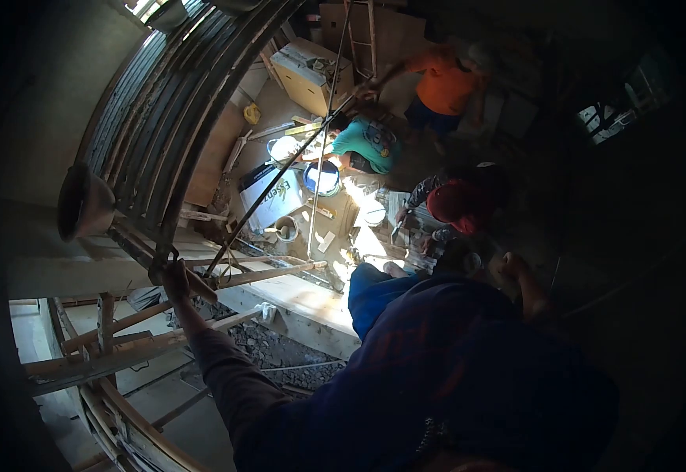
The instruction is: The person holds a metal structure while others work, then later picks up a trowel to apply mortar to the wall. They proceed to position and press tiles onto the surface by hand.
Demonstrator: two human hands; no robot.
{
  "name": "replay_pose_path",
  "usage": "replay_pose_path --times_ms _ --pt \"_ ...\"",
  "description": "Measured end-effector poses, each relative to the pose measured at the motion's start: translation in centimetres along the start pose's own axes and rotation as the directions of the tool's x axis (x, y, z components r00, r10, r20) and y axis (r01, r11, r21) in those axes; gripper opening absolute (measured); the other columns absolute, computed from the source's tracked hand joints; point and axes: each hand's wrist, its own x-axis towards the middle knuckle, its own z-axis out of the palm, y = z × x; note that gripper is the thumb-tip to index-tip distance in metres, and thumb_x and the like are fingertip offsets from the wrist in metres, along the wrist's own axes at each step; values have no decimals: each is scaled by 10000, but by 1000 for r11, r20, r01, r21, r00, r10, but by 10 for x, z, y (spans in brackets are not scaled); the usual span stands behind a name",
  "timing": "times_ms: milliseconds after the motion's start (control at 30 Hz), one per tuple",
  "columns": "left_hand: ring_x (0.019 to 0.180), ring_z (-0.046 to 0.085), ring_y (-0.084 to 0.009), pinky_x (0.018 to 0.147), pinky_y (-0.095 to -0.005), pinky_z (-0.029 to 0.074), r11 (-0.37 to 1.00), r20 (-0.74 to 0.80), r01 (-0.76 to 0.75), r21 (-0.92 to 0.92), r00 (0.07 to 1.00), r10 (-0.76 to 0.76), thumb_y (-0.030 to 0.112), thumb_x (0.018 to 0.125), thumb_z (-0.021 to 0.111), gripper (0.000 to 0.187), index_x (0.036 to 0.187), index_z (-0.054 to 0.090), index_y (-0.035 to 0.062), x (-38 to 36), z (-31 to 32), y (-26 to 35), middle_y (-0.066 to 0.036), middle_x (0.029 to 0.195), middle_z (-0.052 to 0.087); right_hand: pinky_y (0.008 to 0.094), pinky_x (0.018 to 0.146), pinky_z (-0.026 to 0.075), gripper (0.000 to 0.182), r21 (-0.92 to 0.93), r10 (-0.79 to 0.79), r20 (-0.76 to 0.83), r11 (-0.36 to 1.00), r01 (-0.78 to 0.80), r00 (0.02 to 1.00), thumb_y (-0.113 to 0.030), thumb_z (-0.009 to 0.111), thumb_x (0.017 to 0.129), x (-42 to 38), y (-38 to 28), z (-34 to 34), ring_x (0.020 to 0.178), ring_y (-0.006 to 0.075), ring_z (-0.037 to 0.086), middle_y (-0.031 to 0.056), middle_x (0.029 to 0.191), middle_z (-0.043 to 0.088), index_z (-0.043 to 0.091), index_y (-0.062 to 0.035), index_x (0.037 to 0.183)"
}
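My left hand (174, 282) reaches out to the left, its fingers closed round a wooden bar (203, 286) at the corner of a scaffold-like frame. Just above it, a dusty bowl-shaped container (86, 203) sits beside long ribbed panels (171, 102). My right hand (509, 269) is bent up in shadow at the right, with its fingers curled; what it holds, if anything, is too dark to make out. Near it crouches a person in a red cap (457, 206), whose own hand holds a tool (397, 229) low over the floor.
A person in teal (365, 143) squats by a blue bucket (322, 179); another in orange (442, 82) stands behind. A printed white sheet (274, 200), a small pail (286, 229) and a cardboard box (307, 77) stand around. A diagonal pole (276, 175) crosses the view. Rubble (280, 354) lies below.
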Motion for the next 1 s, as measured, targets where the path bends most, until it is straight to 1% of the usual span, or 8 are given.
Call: replay_pose_path --times_ms 100,200,233,333,833,933,967,1000 --pt "823 506 -324 789 -400 351 959 -144 99 -266 980 -141 263 858 362 334 798 532 -18 -7 -33 42 -173 797 556 349 714 447 469 11 11 -11 1000 -11 1000 -295 643 537 3 -1 1 846 272 571 163 895 592 548 -22 907" --pt "829 508 -321 796 -399 349 975 -176 97 -200 975 -133 277 862 357 342 801 526 -15 -8 -40 49 -172 803 554 347 712 447 456 4 5 0 1000 -5 1000 -288 637 538 6 -1 1 842 270 572 162 898 591 547 -23 897" --pt "898 499 -304 761 -394 384 969 -110 141 -201 980 -165 192 766 491 292 949 507 -34 -7 -39 45 -199 950 532 346 711 447 454 7 10 -2 1000 -10 1000 -285 637 535 8 -1 2 839 271 573 162 893 591 546 -22 894" --pt "824 527 -289 748 -394 401 995 -11 7 99 1000 -5 232 873 345 256 835 511 40 -4 -7 9 -149 802 555 345 704 448 448 19 22 -16 1000 -22 1000 -275 637 525 11 -3 5 825 270 575 162 875 592 544 -21 881" --pt "819 531 -257 749 -385 403 996 -53 7 88 999 -3 197 869 348 205 823 506 74 -8 -14 15 -121 812 553 347 657 453 434 66 -47 -63 997 51 997 -280 659 499 14 7 1 752 254 577 153 791 596 553 -17 827" --pt "826 529 -266 752 -386 398 999 -242 20 -32 970 -27 225 875 337 247 813 506 55 -12 -32 42 -130 809 548 345 661 455 452 64 -26 -48 998 29 999 -283 667 497 11 8 -2 753 246 579 149 797 597 549 -20 845" --pt "854 494 -345 762 -416 366 929 -137 136 -345 972 -193 256 771 486 312 857 523 -42 -11 -43 49 -245 896 530 343 662 456 456 69 -32 -38 997 34 999 -284 667 499 11 10 -1 755 244 579 149 801 598 548 -22 851" --pt "843 504 -333 759 -412 373 945 -110 160 -286 974 -198 267 797 448 308 844 525 -27 -10 -45 50 -218 871 539 342 664 456 460 73 -38 -28 997 40 999 -286 668 501 11 12 1 756 241 580 148 806 598 547 -23 858"
